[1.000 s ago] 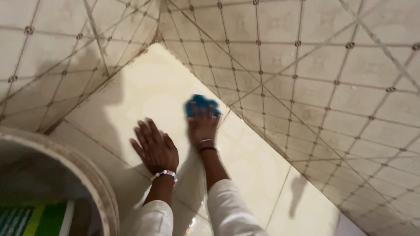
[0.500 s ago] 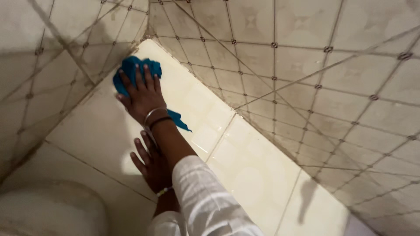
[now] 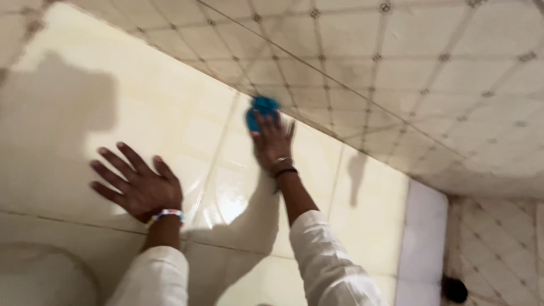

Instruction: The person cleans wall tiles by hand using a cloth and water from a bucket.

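Blue cloth (image 3: 263, 107), bunched under the fingertips of the right hand (image 3: 273, 144), is pressed flat against the glossy cream floor tiles (image 3: 170, 113), just short of the patterned wall tiles (image 3: 396, 62) that rise beyond the fingers. Well apart to that hand's left, the left hand (image 3: 139, 184) lies palm down on the floor with fingers spread, grasping nothing, a beaded bracelet (image 3: 164, 215) at its wrist and a white sleeve (image 3: 153, 277) behind it.
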